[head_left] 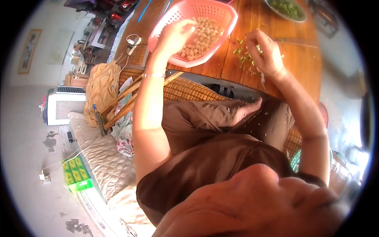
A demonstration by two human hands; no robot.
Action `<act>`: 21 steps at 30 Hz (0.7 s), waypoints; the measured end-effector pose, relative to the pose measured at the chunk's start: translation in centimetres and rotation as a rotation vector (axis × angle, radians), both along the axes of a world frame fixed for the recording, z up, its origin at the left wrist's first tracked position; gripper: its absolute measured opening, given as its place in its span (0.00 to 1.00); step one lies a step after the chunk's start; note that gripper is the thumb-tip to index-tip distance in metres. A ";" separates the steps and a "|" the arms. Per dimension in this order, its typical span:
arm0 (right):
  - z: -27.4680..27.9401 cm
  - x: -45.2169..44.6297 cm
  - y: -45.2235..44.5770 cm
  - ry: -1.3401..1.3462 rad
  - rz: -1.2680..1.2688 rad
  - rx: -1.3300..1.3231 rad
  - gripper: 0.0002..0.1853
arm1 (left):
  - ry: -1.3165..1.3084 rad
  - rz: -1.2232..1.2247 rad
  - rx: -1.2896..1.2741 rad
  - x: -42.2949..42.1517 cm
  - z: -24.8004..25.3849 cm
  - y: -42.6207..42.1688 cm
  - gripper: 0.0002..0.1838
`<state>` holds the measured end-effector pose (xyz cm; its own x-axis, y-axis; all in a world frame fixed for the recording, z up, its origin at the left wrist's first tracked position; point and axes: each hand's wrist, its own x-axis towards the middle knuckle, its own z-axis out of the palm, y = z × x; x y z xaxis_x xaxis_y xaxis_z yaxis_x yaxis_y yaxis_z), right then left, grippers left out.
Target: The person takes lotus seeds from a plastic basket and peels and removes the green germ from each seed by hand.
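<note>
My left hand [175,36] is over the left side of a pink perforated plastic basket [232,17]. Its fingers are bent and drawn together; whatever is between them is hidden. Many small, round, tan pieces [203,35], whose kind I cannot make out, lie in the basket beneath and beside the hand. To the right, my right hand [266,55] is just above the wooden table [221,63], fingers curled in a pinch. A bit of pale green shows by its fingers, too small to name. Chopped green scraps [245,58] are scattered on the wood beside that hand.
A plate of chopped greens [286,8] stands at the table's far right. A power strip [133,45] with cables is left of the basket. Below the table edge are a woven seat [185,89], wooden sticks [122,102] and a brown woven bag [100,81].
</note>
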<state>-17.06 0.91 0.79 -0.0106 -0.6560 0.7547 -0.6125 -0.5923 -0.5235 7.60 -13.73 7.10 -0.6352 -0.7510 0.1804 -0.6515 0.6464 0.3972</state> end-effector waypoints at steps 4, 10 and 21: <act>-0.2 0.2 0.5 -0.132 0.014 0.178 0.02 | 0.674 -0.330 0.446 -1.7 0.8 6.2 0.09; 0.7 0.8 1.9 -0.465 0.353 0.386 0.09 | 1.096 -0.362 0.748 -5.4 -4.1 12.9 0.07; 0.7 -1.1 0.4 -0.473 0.326 0.544 0.08 | 1.304 -0.185 0.775 -8.3 -8.7 12.1 0.10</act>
